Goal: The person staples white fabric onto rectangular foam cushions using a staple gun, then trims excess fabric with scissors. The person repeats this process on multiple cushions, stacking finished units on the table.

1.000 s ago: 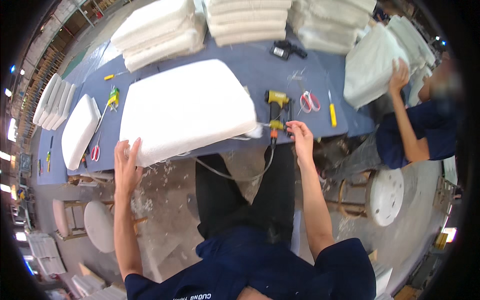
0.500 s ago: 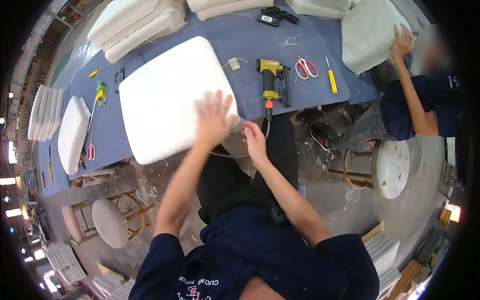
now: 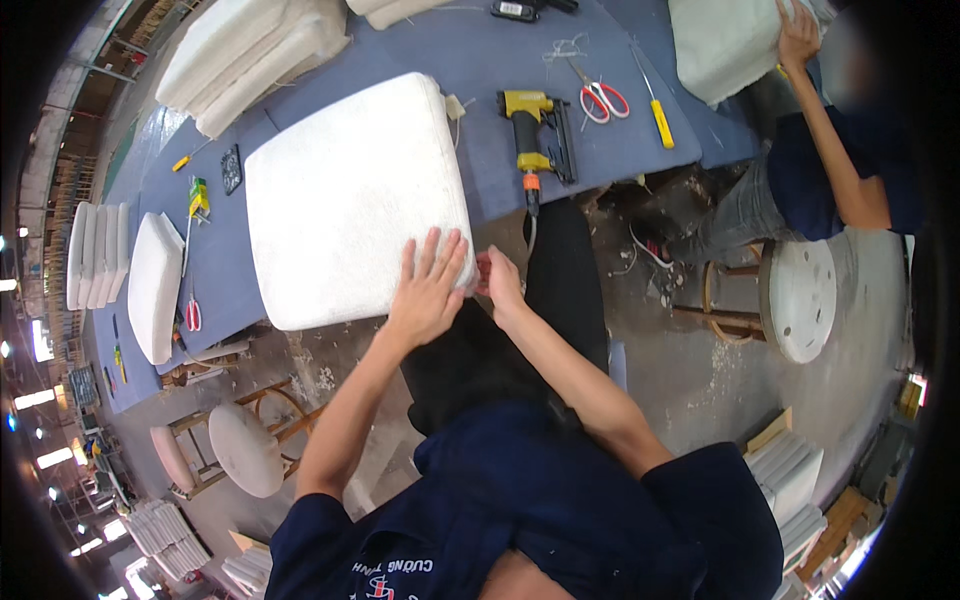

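A white square seat cushion [image 3: 350,200] lies on the blue-covered table, its near right corner overhanging the edge by my lap. My left hand [image 3: 430,292] rests flat on top near that corner, fingers stretched out and apart. Against the side of the same corner, my right hand [image 3: 502,286] is closed, its fingertips pinching the cushion's edge cover. The fingertips and underside are partly hidden. To the right of the cushion lies a yellow and black staple gun [image 3: 536,135] with an air hose running down past the table edge.
Red-handled scissors [image 3: 603,102] and a yellow-handled screwdriver [image 3: 661,124] lie beyond the staple gun. Stacked cushions [image 3: 255,60] stand at the far left. A co-worker's hand [image 3: 797,38] touches another cushion at the right. Round stools [image 3: 246,450] stand on the floor.
My left hand has slid nearer to the cushion's near right corner and settled there. My right hand stays at that corner, drawn closer against its side. The whole view has shifted slightly.
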A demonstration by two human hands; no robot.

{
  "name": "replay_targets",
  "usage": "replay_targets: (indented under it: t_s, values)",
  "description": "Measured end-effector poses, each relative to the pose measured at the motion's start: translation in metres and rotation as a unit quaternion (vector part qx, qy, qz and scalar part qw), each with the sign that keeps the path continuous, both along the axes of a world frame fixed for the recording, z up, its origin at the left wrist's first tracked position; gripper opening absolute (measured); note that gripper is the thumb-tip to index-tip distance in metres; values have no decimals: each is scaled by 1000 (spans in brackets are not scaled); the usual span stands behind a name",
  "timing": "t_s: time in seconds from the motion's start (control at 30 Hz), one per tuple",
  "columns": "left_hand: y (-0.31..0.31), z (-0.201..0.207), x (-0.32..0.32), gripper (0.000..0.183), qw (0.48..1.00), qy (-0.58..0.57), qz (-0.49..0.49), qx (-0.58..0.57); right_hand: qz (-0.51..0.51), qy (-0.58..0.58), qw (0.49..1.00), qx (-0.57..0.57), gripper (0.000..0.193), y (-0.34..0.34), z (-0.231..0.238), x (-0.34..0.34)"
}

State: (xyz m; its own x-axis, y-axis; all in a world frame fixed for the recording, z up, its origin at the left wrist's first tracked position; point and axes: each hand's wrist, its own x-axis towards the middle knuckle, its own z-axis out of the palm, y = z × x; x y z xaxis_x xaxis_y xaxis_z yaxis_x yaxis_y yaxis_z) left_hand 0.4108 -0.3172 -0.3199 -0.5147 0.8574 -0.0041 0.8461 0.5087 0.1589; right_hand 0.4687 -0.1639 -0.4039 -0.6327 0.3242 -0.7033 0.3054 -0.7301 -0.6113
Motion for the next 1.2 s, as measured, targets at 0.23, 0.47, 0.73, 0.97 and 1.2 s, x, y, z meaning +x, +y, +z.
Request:
replay_targets:
  t_s: [0.23, 0.47, 0.73, 0.97, 1.2]
  values:
    - [6, -12, -1, 87, 998, 56, 1, -26, -17, -124, 992, 8, 65, -17, -14, -39]
    - [16, -23, 4, 83, 996, 84, 4, -22, -81, -70, 994, -38, 76, -21, -55, -43]
    - [28, 3, -21, 68, 996, 25, -78, -35, -123, 22, 985, -123, 65, -27, -73, -42]
    - [32, -19, -44, 28, 981, 51, -188, -20, -85, 23, 986, -145, 64, -22, -86, -43]
    - [38, 3, -47, 34, 986, -49, -154, 40, -79, -14, 994, -75, 67, -24, -90, -39]
